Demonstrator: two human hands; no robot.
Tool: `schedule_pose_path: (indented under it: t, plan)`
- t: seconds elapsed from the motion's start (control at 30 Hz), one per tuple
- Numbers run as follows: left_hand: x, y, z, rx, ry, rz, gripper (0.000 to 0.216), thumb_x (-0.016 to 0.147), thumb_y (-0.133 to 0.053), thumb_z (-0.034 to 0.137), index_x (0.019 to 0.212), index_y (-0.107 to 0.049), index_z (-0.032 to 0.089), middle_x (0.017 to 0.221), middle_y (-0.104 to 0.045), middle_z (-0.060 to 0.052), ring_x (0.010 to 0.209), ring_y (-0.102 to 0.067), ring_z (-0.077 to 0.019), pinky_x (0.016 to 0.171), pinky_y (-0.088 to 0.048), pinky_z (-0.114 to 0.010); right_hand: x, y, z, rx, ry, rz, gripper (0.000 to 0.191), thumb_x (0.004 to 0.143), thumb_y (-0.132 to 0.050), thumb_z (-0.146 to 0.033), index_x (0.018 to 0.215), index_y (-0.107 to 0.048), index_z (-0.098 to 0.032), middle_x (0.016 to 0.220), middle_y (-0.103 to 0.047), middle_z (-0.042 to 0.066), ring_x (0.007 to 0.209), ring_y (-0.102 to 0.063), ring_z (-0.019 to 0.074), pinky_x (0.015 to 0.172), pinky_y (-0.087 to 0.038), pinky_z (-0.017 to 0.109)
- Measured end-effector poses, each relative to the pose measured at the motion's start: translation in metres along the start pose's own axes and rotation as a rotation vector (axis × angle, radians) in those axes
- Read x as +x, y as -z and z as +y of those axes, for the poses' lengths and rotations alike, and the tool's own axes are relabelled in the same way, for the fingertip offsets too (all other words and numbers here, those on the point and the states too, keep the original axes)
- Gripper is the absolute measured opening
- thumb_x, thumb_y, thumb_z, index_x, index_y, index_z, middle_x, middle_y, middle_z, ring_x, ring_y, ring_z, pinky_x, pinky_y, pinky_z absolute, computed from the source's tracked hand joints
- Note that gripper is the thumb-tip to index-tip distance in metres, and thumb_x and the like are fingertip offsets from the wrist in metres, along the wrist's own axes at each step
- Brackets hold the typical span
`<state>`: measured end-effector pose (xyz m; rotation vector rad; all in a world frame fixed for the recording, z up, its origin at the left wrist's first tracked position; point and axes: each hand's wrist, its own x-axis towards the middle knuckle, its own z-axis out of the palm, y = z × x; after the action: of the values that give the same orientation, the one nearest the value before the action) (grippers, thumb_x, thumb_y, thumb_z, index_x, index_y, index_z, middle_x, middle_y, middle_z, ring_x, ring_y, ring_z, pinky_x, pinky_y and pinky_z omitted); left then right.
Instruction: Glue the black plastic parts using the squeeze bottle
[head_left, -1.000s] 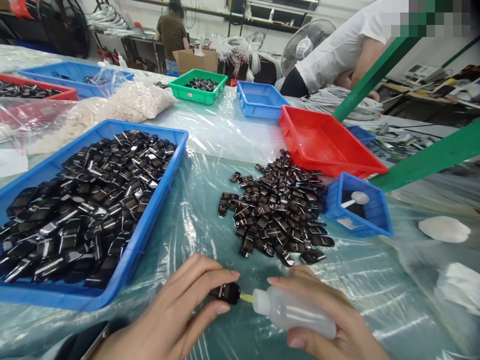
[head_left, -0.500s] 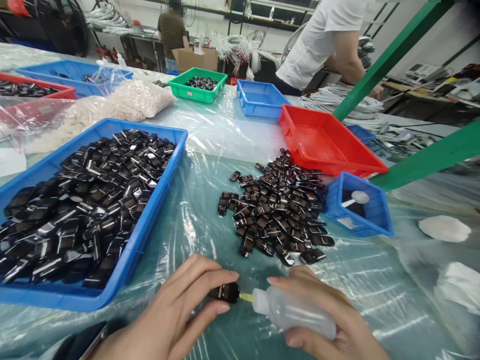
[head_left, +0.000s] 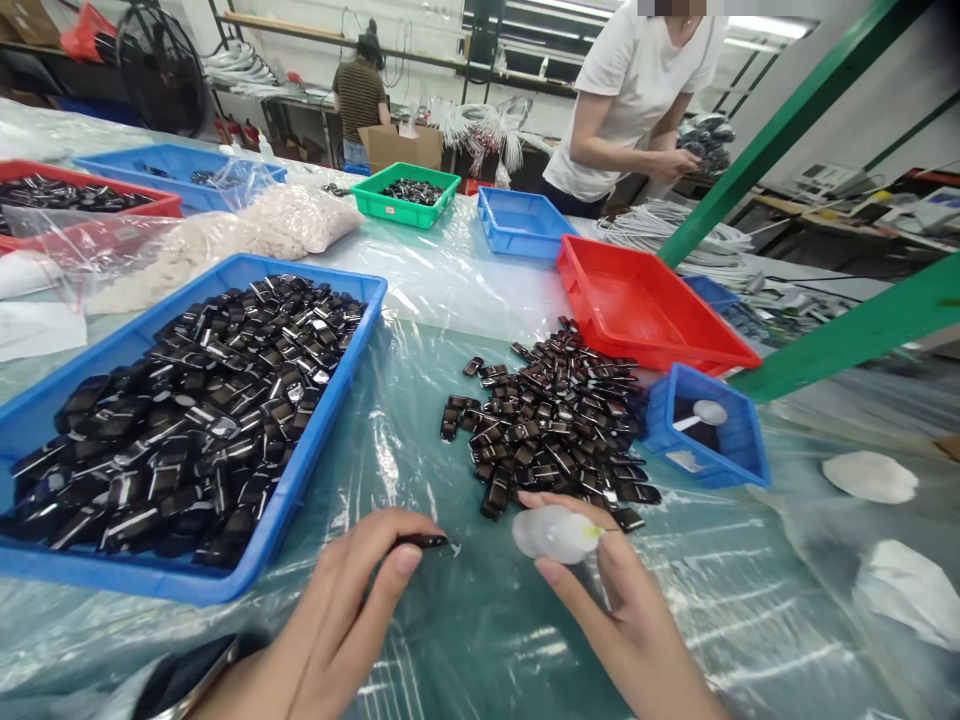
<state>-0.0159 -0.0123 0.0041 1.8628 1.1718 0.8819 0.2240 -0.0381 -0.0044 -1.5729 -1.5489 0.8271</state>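
Note:
My left hand [head_left: 341, 620] pinches one small black glossy part [head_left: 424, 541] between thumb and forefinger, just above the plastic-covered table. My right hand [head_left: 626, 620] grips a translucent squeeze bottle [head_left: 553, 532] with a yellow nozzle pointing right, away from the part. A loose pile of the same black parts [head_left: 555, 420] lies just beyond both hands. A large blue tray [head_left: 315, 440] filled with black parts sits at the left.
A red tray [head_left: 645, 310] and a small blue bin [head_left: 705, 435] stand right of the pile. Farther back are a blue tray [head_left: 517, 215], a green tray [head_left: 405, 195] and bags of white pieces [head_left: 292, 220]. A person in a white shirt [head_left: 637, 110] works at the far edge.
The bottle has turned away from the black part, its nozzle now pointing right. Both hands rose slightly toward the pile. The person in white has straightened up.

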Motion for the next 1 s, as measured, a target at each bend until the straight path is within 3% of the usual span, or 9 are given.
schedule_pose_path:
  t: [0.1,0.2,0.3,0.37,0.43,0.6,0.8,0.87,1.0]
  plan:
    - [0.002,0.001,0.005,-0.045,-0.043,-0.093,0.027,0.104,-0.035,0.03,0.092,-0.058,0.023,0.072,-0.059,0.001,0.061,-0.056,-0.015,0.062,-0.048,-0.024,-0.001,-0.001,0.002,-0.121,0.185,0.145,0.046,0.089,-0.061,-0.026,0.132,-0.045,-0.029,0.134,-0.056,0.008,0.125,-0.054,0.0236,0.098,-0.05,0.042]
    - [0.002,0.001,0.005,-0.047,-0.073,-0.107,0.024,0.104,-0.034,0.029,0.095,-0.057,0.023,0.077,-0.06,0.001,0.069,-0.059,-0.0159,0.065,-0.047,-0.024,-0.01,0.001,0.003,-0.228,0.49,0.38,0.053,0.08,-0.067,-0.01,0.124,-0.049,-0.03,0.115,-0.06,0.005,0.109,-0.059,0.023,0.092,-0.051,0.041]
    - [0.0,-0.001,0.002,-0.036,-0.069,-0.068,0.021,0.104,-0.034,0.028,0.108,-0.055,0.026,0.097,-0.063,-0.002,0.088,-0.061,-0.0191,0.075,-0.048,-0.027,-0.017,-0.006,-0.001,-0.455,0.71,0.152,0.031,0.087,-0.055,-0.005,0.109,-0.058,-0.027,0.093,-0.068,0.004,0.087,-0.066,0.0204,0.079,-0.054,0.035]
    - [0.001,-0.003,0.001,-0.066,-0.078,-0.035,0.022,0.104,-0.034,0.028,0.111,-0.055,0.026,0.094,-0.061,-0.002,0.085,-0.06,-0.0187,0.075,-0.048,-0.028,-0.014,-0.018,-0.004,-0.636,0.843,0.033,0.027,0.095,-0.043,-0.008,0.111,-0.062,-0.02,0.098,-0.073,0.008,0.094,-0.068,0.0234,0.082,-0.055,0.038]
    - [0.002,-0.004,0.001,-0.11,-0.115,-0.019,0.022,0.104,-0.033,0.027,0.113,-0.054,0.027,0.09,-0.059,-0.001,0.079,-0.059,-0.0169,0.072,-0.048,-0.026,-0.006,-0.034,-0.008,-0.724,0.892,0.023,0.032,0.098,-0.037,-0.008,0.113,-0.064,-0.012,0.103,-0.074,0.013,0.099,-0.068,0.0256,0.082,-0.056,0.038]
    - [0.005,-0.004,-0.001,-0.111,-0.223,-0.069,0.022,0.103,-0.037,0.02,0.119,-0.048,0.029,0.104,-0.06,-0.001,0.092,-0.06,-0.0161,0.08,-0.048,-0.024,0.012,-0.055,-0.016,-0.657,0.821,0.021,0.035,0.096,-0.034,-0.003,0.097,-0.067,-0.01,0.084,-0.073,0.014,0.076,-0.068,0.0253,0.066,-0.059,0.039]
    - [0.002,-0.002,-0.006,0.024,-0.3,-0.08,0.024,0.105,-0.036,0.026,0.127,-0.043,0.029,0.118,-0.055,-0.005,0.108,-0.058,-0.0183,0.087,-0.048,-0.025,0.009,-0.037,-0.036,-0.305,0.645,0.006,0.016,0.099,-0.04,-0.012,0.097,-0.054,-0.02,0.083,-0.064,0.004,0.074,-0.066,0.0146,0.065,-0.057,0.025]
    - [0.002,-0.002,-0.007,0.075,-0.33,-0.048,0.025,0.105,-0.036,0.03,0.129,-0.043,0.029,0.12,-0.055,-0.006,0.109,-0.058,-0.0183,0.088,-0.047,-0.026,0.006,-0.03,-0.042,-0.052,0.485,-0.036,0.01,0.1,-0.045,-0.02,0.097,-0.053,-0.024,0.084,-0.061,0.0,0.072,-0.066,0.0105,0.064,-0.057,0.019]
    - [0.003,-0.004,-0.008,0.142,-0.37,-0.012,0.024,0.105,-0.035,0.032,0.127,-0.045,0.028,0.117,-0.056,-0.005,0.106,-0.059,-0.0169,0.089,-0.046,-0.026,-0.001,-0.028,-0.049,0.648,-0.011,-0.183,0.006,0.09,-0.064,-0.034,0.089,-0.067,-0.03,0.081,-0.063,-0.006,0.072,-0.065,0.006,0.071,-0.053,0.016]
